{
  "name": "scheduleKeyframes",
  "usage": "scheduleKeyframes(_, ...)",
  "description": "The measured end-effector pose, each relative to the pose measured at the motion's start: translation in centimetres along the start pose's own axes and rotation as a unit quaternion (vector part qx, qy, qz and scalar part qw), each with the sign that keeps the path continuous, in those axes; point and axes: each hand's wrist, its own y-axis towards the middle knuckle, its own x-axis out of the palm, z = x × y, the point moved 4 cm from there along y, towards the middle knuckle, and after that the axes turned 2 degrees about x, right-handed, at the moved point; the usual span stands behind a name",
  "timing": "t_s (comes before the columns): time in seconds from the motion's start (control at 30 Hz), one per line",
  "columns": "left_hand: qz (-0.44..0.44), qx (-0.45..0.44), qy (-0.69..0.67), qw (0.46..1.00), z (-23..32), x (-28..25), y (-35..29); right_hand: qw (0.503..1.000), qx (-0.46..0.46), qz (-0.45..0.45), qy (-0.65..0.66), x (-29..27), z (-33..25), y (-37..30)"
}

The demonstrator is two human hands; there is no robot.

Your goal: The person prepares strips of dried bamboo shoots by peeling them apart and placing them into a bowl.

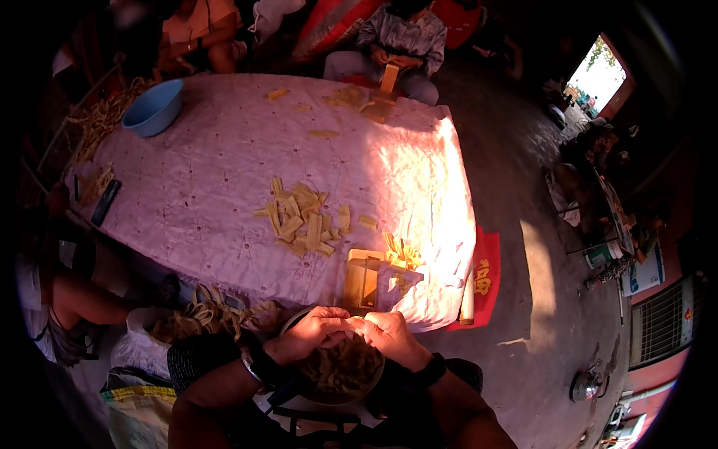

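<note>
My left hand (310,333) and my right hand (390,338) meet at the fingertips, both closed in a pinch. Whatever they pinch is too small and too hidden by the fingers to name. Below them is a round bowl (383,368) holding many pale, curled strips (340,370). Just beyond my hands, at the table's near edge, lies a wooden block with a dark slot (363,278). Sunlit yellowish strips (404,253) lie at its right. Farther up the cloth is a loose pile of short, flat, tan pieces (299,217).
A pink cloth covers the table (224,187). A blue basin (153,108) stands at its far left. Across the table a person (407,37) works beside another wooden block (385,97). A bag of strips (202,318) is at my left. A metal kettle (587,384) stands on the floor, right.
</note>
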Motion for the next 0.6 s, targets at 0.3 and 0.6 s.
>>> scheduleKeyframes(0.3,0.018,0.064,-0.159,0.985,2.2,-0.5,-1.1,0.996,0.045,-0.004,0.079,-2.3,-0.1,0.2)
scheduleKeyframes(0.6,0.03,-0.033,-0.205,0.978,-0.1,-0.8,-0.8,0.995,0.01,-0.036,0.093,-0.6,0.6,0.4)
